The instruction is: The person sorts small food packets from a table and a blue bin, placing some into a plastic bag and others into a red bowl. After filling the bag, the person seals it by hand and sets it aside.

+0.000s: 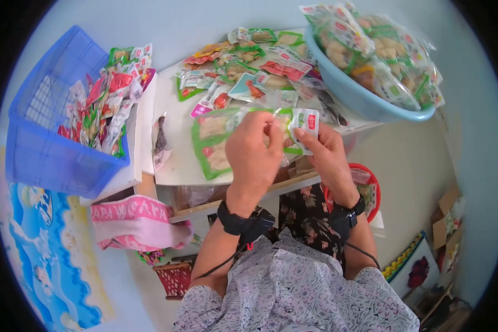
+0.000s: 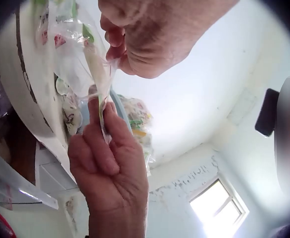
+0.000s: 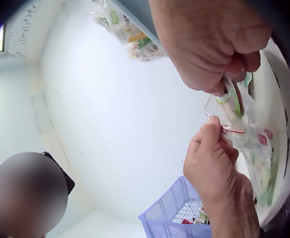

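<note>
In both hands is a clear plastic bag [image 2: 70, 62] with green-edged food packets [image 1: 211, 145] inside, over the white table. My left hand [image 1: 254, 152] pinches the bag's clear film with curled fingers, as the left wrist view also shows. My right hand [image 1: 331, 160] grips the bag's other end, its thumb on a white-labelled packet [image 1: 305, 120]. A thin red strip [image 3: 232, 130] shows on the film by the left fingertips in the right wrist view. The hands are a short way apart, with film stretched between them.
Loose food packets [image 1: 249, 86] cover the back of the white table [image 1: 177, 169]. At the right a light-blue basin [image 1: 337, 83] is heaped with bagged packets. A blue plastic basket [image 1: 55, 160] at the left holds small packets. Below right sits a red basin [image 1: 377, 193]; a pink towel [image 1: 138, 221] hangs left.
</note>
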Motion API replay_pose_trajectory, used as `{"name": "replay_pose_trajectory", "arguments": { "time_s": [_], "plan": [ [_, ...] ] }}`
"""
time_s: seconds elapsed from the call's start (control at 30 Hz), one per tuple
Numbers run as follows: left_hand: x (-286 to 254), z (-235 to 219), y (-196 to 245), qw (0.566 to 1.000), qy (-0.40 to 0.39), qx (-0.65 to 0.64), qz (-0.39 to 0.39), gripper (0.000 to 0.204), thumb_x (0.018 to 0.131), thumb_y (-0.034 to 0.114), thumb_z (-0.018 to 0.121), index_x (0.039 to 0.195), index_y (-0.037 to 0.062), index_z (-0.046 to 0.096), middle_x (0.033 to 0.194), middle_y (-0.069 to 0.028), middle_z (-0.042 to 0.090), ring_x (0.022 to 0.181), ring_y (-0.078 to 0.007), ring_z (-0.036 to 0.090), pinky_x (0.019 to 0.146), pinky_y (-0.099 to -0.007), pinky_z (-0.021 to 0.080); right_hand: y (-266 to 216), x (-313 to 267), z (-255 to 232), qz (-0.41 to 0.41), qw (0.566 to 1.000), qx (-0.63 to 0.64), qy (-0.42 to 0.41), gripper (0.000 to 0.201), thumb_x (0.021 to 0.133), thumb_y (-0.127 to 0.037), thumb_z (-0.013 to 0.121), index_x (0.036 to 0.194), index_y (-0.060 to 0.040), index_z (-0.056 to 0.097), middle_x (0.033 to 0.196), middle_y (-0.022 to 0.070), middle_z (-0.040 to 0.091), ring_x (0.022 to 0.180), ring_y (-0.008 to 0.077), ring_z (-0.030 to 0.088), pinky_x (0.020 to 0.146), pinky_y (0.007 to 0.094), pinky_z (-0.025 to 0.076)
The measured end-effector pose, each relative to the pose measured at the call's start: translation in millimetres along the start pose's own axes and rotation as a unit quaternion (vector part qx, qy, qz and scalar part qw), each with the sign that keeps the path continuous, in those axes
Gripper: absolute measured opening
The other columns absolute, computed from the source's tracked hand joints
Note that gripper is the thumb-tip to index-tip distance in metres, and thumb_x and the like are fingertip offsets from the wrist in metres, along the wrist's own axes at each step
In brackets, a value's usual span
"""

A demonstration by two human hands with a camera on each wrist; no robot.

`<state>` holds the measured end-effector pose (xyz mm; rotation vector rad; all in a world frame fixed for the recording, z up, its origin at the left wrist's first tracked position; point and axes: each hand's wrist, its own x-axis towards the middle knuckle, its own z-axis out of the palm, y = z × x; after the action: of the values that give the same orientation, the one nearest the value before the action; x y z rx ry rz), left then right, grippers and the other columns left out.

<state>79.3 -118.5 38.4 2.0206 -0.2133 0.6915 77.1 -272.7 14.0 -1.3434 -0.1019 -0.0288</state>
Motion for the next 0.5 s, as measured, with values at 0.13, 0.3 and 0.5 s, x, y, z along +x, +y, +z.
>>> {"name": "replay_pose_trajectory", "arguments": {
  "time_s": [0.13,0.3,0.5],
  "plan": [
    [4.8,1.4,6.0,0.999,-0.001,0.013,0.04,0.007,0.091,0.007,0.069,0.094,0.0047,0.063,0.084,-0.012,0.066,0.071,-0.0311,0.066,0.062,-0.0422,0.051,-7.1,21.0,4.2,0.078,0.992,-0.062,-0.076,0.018,0.104,-0.018,0.062,0.113,-0.0033,0.07,0.082,-0.0082,0.062,0.065,-0.0005,0.046,0.052,0.021,0.033],
    [9.2,1.5,3.7,0.995,0.011,-0.003,0.1,0.006,0.093,0.005,0.066,0.098,0.0036,0.062,0.086,-0.0136,0.064,0.073,-0.034,0.064,0.063,-0.0419,0.05,5.8,43.9,14.5,0.099,0.984,-0.048,-0.142,0.02,0.104,-0.018,0.059,0.107,-0.0014,0.07,0.084,-0.0052,0.064,0.069,0.0032,0.052,0.055,0.0239,0.039],
    [10.4,-6.4,-1.3,0.993,0.006,-0.055,0.105,0.008,0.094,0.005,0.066,0.1,0.0033,0.062,0.088,-0.0136,0.064,0.075,-0.0347,0.063,0.066,-0.0438,0.049,17.5,54.3,30.8,0.036,0.988,-0.057,-0.136,0.019,0.102,-0.018,0.061,0.109,-0.0017,0.069,0.092,0.0019,0.069,0.074,0.008,0.059,0.058,0.0278,0.046]
  ]
}}
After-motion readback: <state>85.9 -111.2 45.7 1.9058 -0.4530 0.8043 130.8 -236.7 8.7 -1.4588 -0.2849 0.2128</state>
